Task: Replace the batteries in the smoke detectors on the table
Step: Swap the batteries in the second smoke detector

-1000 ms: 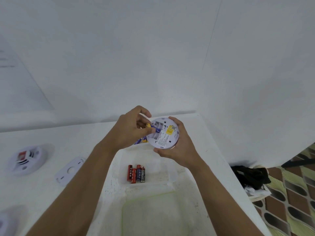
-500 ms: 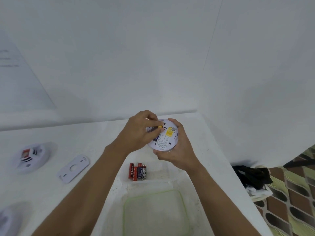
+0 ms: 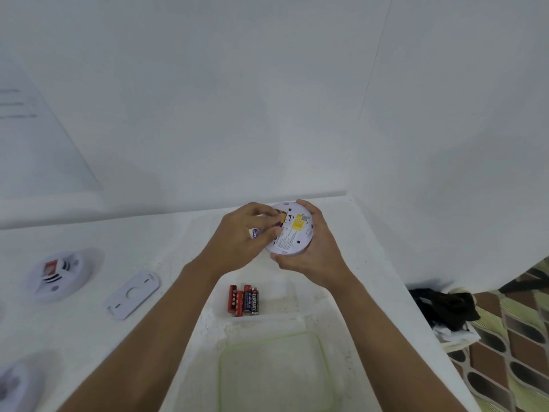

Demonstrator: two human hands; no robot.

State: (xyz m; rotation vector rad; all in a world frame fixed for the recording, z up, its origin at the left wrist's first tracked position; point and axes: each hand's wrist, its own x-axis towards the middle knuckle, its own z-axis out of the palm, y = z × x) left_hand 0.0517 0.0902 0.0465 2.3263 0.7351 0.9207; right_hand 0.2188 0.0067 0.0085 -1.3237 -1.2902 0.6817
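Observation:
My right hand (image 3: 309,254) grips a round white smoke detector (image 3: 292,231) from the right and below, its back with a yellow label facing me. My left hand (image 3: 243,239) pinches a purple and yellow battery (image 3: 280,220) at the open battery bay on the detector's left side. A blue-white battery end (image 3: 255,232) shows between my left fingers. Several loose red and dark batteries (image 3: 243,299) lie in a clear plastic container (image 3: 297,322) below my hands.
A second white smoke detector (image 3: 58,275) with a red part sits at the left of the white table (image 3: 89,337). A white mounting plate (image 3: 132,293) lies beside it. Another blurred white device (image 3: 15,382) is at the bottom left. Dark cloth (image 3: 442,307) lies off the table's right edge.
My left hand has moved right onto the detector's battery bay with the battery. Both hands and the detector have shifted slightly up and away from the container.

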